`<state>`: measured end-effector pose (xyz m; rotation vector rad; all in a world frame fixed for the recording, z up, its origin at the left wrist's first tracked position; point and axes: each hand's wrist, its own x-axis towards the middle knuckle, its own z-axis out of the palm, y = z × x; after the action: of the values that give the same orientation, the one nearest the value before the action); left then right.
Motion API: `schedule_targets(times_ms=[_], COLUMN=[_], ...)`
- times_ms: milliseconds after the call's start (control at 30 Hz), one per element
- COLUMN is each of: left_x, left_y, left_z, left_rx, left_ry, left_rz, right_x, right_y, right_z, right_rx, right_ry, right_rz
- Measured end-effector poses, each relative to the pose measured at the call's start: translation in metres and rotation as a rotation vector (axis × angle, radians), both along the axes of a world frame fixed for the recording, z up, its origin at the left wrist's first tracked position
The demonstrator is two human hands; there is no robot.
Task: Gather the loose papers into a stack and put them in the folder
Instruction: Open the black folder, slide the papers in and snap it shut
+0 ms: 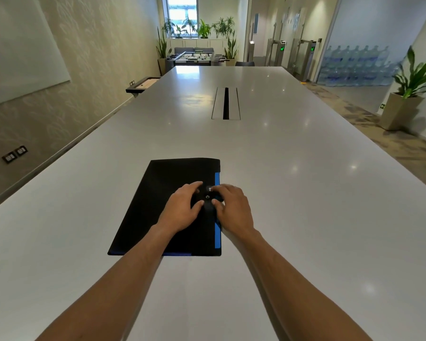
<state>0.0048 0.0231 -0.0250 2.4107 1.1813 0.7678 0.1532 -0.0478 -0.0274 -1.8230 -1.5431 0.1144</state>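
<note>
A black folder (158, 205) with blue edging lies flat and closed on the white table (293, 193), just ahead of me. My left hand (182, 207) rests on the cover with its fingertips at the black snap strap (208, 200). My right hand (234, 207) sits at the folder's right edge, its fingers pinching the same strap around the metal snap. No loose papers are visible anywhere; the folder's inside is hidden.
A long cable slot (226, 103) is set into the table's middle, further away. The wall runs along the left, and a potted plant (408, 94) stands on the floor to the right. A foosball table (194, 56) stands beyond the far end.
</note>
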Motion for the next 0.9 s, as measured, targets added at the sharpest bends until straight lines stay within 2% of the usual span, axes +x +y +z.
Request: schedule_targets(times_ms=[200, 633, 767, 900], left_x=[0.0019, 0.0057, 0.0071, 0.0065], left_y=[-0.0018, 0.0043, 0.0043, -0.0014], left_z=[-0.0058, -0.0035, -0.0022, -0.0023], left_rx=[0.139, 0.254, 0.225, 0.161], left_ry=[0.114, 0.240, 0.226, 0.133], left_rz=[-0.076, -0.088, -0.083, -0.064], right_x=[-0.0019, -0.0045, -0.0052, -0.0067], right_y=[-0.0022, 0.0025, 0.0012, -0.0033], right_z=[0.0018, -0.0052, -0.0056, -0.0015], right_rx=[0.039, -0.124, -0.153, -0.145], right_ry=[-0.178, -0.275, -0.277, -0.235], right_rz=[0.041, 0.008, 0.004, 0.024])
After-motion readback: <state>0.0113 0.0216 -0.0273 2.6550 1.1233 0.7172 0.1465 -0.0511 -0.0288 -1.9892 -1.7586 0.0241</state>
